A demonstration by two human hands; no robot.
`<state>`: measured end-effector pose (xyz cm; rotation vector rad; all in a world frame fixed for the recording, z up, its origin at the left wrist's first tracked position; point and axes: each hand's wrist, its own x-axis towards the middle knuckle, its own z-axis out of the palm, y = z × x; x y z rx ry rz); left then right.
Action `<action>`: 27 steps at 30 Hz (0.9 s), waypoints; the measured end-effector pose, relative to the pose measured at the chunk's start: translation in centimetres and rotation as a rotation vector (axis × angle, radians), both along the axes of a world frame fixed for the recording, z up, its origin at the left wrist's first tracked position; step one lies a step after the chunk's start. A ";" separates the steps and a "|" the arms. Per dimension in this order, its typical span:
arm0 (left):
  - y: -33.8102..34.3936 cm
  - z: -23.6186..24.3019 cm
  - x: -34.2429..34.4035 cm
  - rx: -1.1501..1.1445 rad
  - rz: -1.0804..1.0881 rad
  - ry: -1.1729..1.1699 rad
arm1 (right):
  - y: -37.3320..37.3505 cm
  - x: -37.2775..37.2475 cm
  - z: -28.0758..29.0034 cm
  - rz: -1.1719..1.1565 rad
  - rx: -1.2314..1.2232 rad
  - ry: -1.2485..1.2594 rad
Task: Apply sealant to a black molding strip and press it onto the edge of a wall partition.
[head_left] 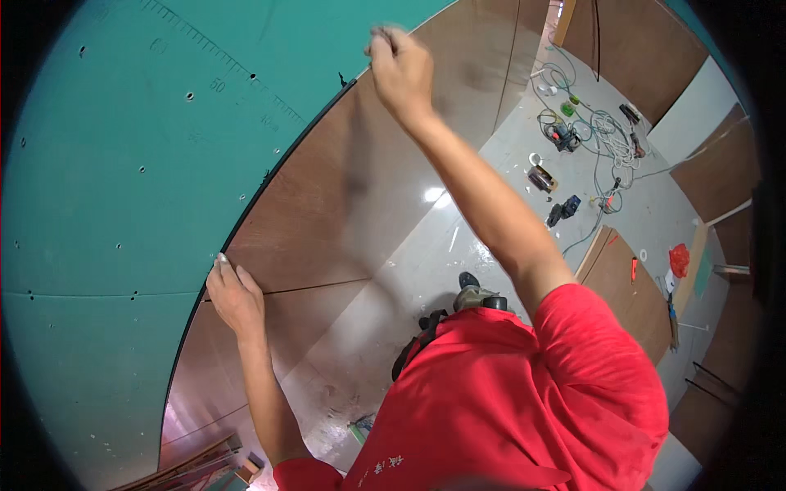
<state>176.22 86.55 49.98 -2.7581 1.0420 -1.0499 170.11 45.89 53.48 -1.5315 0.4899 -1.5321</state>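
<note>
A large green board (106, 196) with a curved edge fills the left, marked with a ruler scale and dotted with small holes. Along its edge runs a thin black edging strip (270, 182), which stops below my right hand. My left hand (237, 299) has its fingertips pressed on the strip at the rim, partway down the curve. Farther up, beyond the strip's visible end, my right hand (403, 74) is raised by the pale edge with fingers closed. Slight blur hides whatever those fingers hold. A small black scrap (343, 79) sticks up beside the strip's end.
Below the board's edge stands a curved brown wood panel (303, 221). Power tools (563, 135) and tangled cables (610, 135) lie on the grey floor to the right. A wooden board (626, 286) carries an orange-red tool (634, 268); a red bag (679, 260) lies beyond.
</note>
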 end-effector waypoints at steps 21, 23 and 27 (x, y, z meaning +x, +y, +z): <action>0.4 0.3 -0.1 0.062 0.077 0.075 | 7.8 5.4 -8.8 0.135 0.197 0.280; -0.1 0.2 0.1 0.055 0.049 0.064 | 7.3 5.5 -9.2 0.097 0.172 0.295; 0.0 0.1 -0.2 0.012 0.030 0.072 | 7.2 4.9 -8.1 0.029 0.096 0.284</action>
